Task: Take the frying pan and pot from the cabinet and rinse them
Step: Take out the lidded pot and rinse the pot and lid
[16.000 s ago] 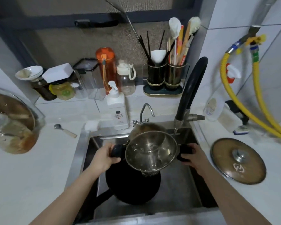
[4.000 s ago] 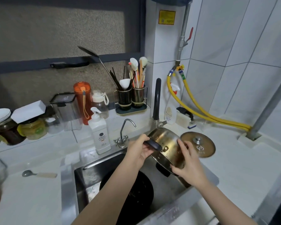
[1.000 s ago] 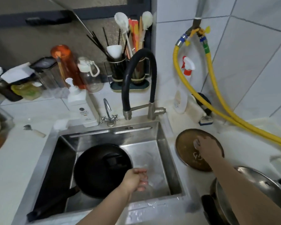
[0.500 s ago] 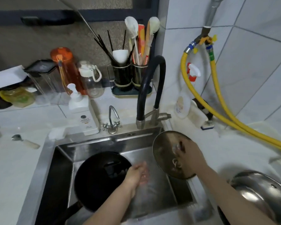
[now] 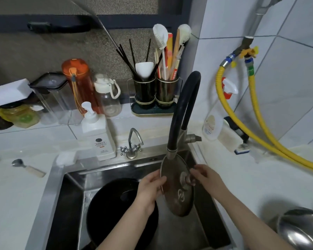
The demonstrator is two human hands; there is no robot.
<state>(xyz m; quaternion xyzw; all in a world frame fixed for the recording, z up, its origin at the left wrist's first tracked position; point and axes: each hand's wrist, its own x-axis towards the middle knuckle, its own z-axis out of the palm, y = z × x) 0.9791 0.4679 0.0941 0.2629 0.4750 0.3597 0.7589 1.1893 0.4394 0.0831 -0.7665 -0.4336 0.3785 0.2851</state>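
A round glass pot lid (image 5: pixel 176 193) is held on edge over the steel sink (image 5: pixel 54 186), right under the black faucet spout (image 5: pixel 171 152). My right hand (image 5: pixel 204 177) grips the lid's knob. My left hand (image 5: pixel 151 186) holds the lid's left rim. The black frying pan (image 5: pixel 114 204) lies in the sink's left half, partly hidden by my left forearm. The steel pot (image 5: pixel 304 230) rests upside down on the counter at the lower right.
A white soap dispenser (image 5: pixel 98 134) and a small tap (image 5: pixel 132 143) stand behind the sink. Bottles, jars and a utensil holder (image 5: pixel 155 92) line the back ledge. A yellow hose (image 5: pixel 260 127) runs along the right wall. A spoon (image 5: pixel 27 167) lies on the left counter.
My right hand lifted the lid off the right counter and swung it left over the sink. My left hand rose from the basin and took the lid's rim.
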